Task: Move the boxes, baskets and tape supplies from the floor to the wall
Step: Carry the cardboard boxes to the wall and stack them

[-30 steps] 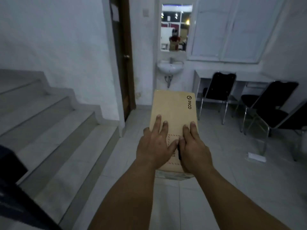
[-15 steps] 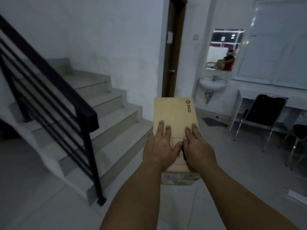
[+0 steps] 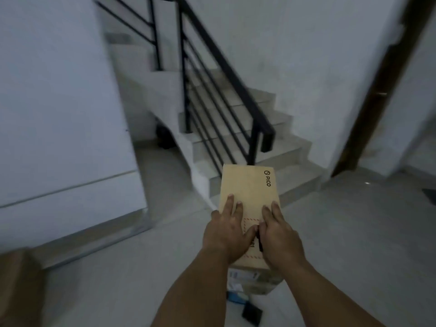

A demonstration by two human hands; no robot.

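Observation:
A long brown cardboard box (image 3: 249,187) printed with "PICO" is held out in front of me above the floor. My left hand (image 3: 225,232) lies flat on its near top, fingers spread, and my right hand (image 3: 278,234) presses beside it, thumbs almost touching. Both hands grip the box's near end; a label shows on its near face. Below the box, a blue item (image 3: 236,297) and a small black object (image 3: 252,315) are on the floor. A blurred brown box (image 3: 16,286) sits at the lower left edge.
A staircase (image 3: 271,142) with a black metal railing (image 3: 224,74) rises straight ahead. A white wall panel (image 3: 59,114) stands at the left. A dark door frame (image 3: 382,90) is at the right. Pale tiled floor (image 3: 354,232) spreads around me.
The view has swung left: the sink, mirror and chairs have left the frame, and the stairs with the railing now stand ahead. My hands keep the same hold on the box.

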